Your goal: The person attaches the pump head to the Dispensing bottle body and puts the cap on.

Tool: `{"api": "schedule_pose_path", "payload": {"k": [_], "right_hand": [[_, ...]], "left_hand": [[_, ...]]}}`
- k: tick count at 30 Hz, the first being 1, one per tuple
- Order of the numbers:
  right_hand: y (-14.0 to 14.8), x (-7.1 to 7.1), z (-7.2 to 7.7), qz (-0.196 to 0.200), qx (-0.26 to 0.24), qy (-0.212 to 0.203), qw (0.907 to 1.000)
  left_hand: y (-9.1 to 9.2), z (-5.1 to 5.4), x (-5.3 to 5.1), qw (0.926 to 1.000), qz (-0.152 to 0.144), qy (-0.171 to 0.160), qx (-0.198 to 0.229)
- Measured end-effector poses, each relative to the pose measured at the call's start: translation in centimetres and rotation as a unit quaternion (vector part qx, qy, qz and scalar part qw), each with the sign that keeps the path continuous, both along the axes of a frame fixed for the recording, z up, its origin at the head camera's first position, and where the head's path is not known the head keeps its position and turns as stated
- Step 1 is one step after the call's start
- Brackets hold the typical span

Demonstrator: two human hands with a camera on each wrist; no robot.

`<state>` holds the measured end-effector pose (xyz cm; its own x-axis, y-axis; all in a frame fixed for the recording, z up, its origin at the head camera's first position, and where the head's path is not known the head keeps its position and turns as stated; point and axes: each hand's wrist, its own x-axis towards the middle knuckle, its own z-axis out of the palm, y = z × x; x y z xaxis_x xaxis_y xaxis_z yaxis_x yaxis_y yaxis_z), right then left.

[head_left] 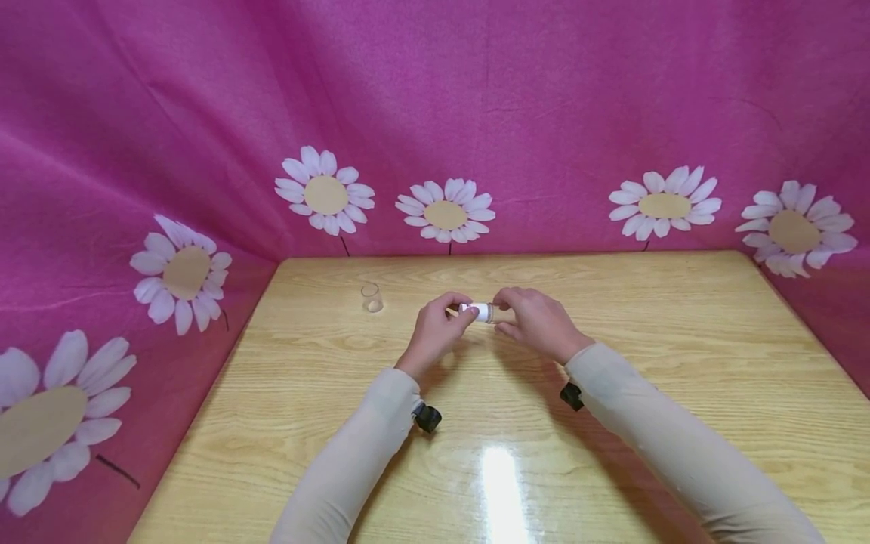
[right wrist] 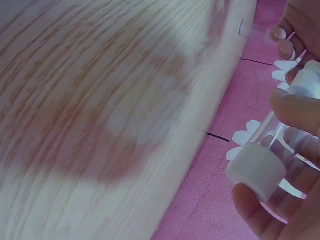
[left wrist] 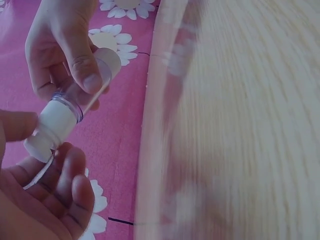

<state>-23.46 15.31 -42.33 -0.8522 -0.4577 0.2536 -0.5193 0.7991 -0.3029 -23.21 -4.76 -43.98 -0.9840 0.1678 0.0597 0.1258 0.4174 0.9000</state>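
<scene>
Between both hands, above the table, lies a small pump bottle [left wrist: 82,95] with a clear body, tilted on its side. Its white pump top [left wrist: 56,122] points toward my left hand [head_left: 438,326], whose thumb and fingers hold it at the white collar. My right hand [head_left: 540,321] grips the clear body, thumb along one side and fingers round the other, near the white base [right wrist: 257,170]. The fingers partly hide the bottle in every view. A clear, cup-shaped cap [head_left: 371,299] stands apart on the table, left of the hands.
The wooden table [head_left: 306,423] reaches back to a pink cloth [head_left: 544,113] with printed daisies, which hangs behind it and along its sides. A dark wrist camera [head_left: 427,418] sits under the left sleeve and another camera [head_left: 572,395] under the right.
</scene>
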Motion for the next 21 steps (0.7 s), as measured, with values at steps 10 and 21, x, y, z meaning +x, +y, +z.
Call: {"api": "schedule_pose_path", "payload": {"k": [10, 21], "right_hand": [[0.01, 0.17, -0.39, 0.001, 0.008, -0.011, 0.9999], [0.11, 0.22, -0.39, 0.003, 0.002, -0.009, 1.0]], "left_hand": [[-0.18, -0.14, 0.28, 0.9978, -0.049, 0.043, -0.008], [0.15, 0.29, -0.06, 0.9972, 0.018, -0.007, -0.073]]}}
